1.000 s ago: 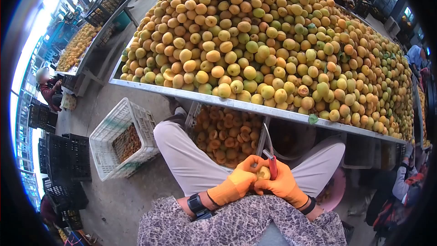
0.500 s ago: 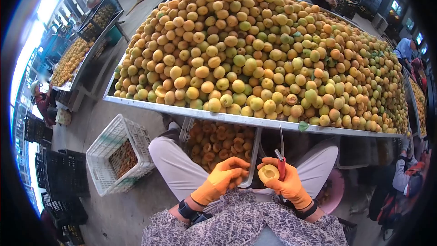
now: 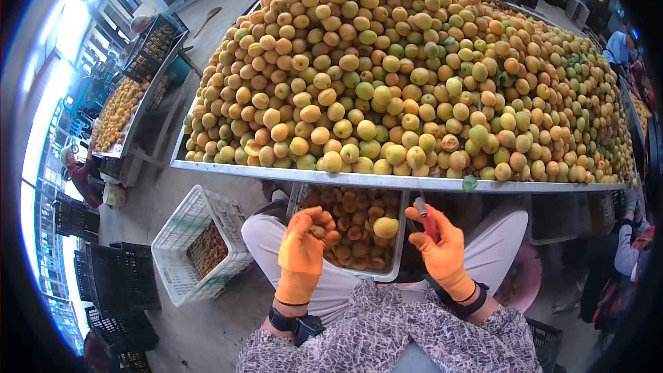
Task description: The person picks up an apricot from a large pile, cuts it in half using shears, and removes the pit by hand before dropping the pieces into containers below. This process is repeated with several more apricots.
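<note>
Head view, fruit-sorting hall: two orange-gloved hands raised over a lap beside a mountain of apricots. Left hand (image 3: 302,245) curled nearly closed around something small and brownish, probably a pit, though too hidden by the glove to say for sure. Right hand (image 3: 442,249) closed around a red-handled knife (image 3: 426,220), blade not clearly visible from this angle. One apricot half (image 3: 385,227) caught pale and yellow between the two hands, apart from both, just over the metal tray (image 3: 401,235); whether airborne or already resting on the fruit below cannot be told.

Judged soft and light: ripe flesh likely to bruise under a hard pinch, wet and slippery on the cut face, so best taken by the skin side with a loose cupped grasp.

Metal tray between the knees holding a layer of halved apricots (image 3: 349,224), cut faces up, orange-brown. White plastic crate (image 3: 183,235) on the floor to the left, tilted, with a shallow heap of brownish pieces at the bottom, too small to identify. Steel-edged table (image 3: 290,176) ahead piled high with whole apricots (image 3: 387,76), yellow, orange and some green. Black crates (image 3: 114,280) stacked at far left; second fruit table (image 3: 121,107) beyond; other workers at the edges.
</note>
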The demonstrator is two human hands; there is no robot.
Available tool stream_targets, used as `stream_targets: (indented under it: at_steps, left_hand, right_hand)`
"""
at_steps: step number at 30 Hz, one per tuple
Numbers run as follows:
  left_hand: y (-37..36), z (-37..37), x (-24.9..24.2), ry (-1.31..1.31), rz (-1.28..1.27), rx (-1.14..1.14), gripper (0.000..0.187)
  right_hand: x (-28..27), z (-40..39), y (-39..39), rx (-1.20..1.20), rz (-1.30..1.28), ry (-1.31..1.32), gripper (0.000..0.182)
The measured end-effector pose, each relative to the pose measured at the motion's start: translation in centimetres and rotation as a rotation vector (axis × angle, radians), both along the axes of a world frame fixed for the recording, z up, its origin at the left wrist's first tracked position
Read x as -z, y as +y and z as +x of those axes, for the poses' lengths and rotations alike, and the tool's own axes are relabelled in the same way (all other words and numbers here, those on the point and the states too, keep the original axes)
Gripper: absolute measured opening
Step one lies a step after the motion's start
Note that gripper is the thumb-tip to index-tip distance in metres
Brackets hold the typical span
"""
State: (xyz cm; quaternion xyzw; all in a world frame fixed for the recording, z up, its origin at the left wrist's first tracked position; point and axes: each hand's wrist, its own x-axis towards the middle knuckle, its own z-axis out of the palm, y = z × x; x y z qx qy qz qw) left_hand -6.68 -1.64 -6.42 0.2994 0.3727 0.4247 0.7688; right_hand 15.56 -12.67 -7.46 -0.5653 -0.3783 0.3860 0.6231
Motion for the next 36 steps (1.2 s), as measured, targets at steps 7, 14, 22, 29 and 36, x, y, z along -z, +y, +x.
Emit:
stream_targets:
  at_steps: [7, 14, 22, 29, 36]
  left_hand:
    - [0.8, 5.4, -0.3, 0.095, 0.176, 0.219, 0.030]
    - [0.9, 15.5, 3.1, 0.050, 0.092, 0.572, 0.042]
    - [12.1, 15.2, 2.9, 0.599, 0.677, -0.066, 0.023]
    - [16.5, 15.3, 2.9, 1.412, 1.408, 0.314, 0.043]
    - [17.7, 16.8, 3.1, 1.655, 1.481, 0.580, 0.036]
  right_hand:
    - [-1.6, 2.5, -3.1, 0.234, 0.018, 0.261, 0.024]
    - [-1.7, 4.9, -4.7, 0.424, 0.054, 0.128, 0.030]
    - [-2.9, 5.3, -4.6, 0.305, 0.091, 0.383, 0.051]
    - [-5.7, 5.9, -4.4, 0.196, 0.015, 0.380, 0.054]
    - [-5.9, 5.5, -3.5, 0.147, 0.007, 0.399, 0.044]
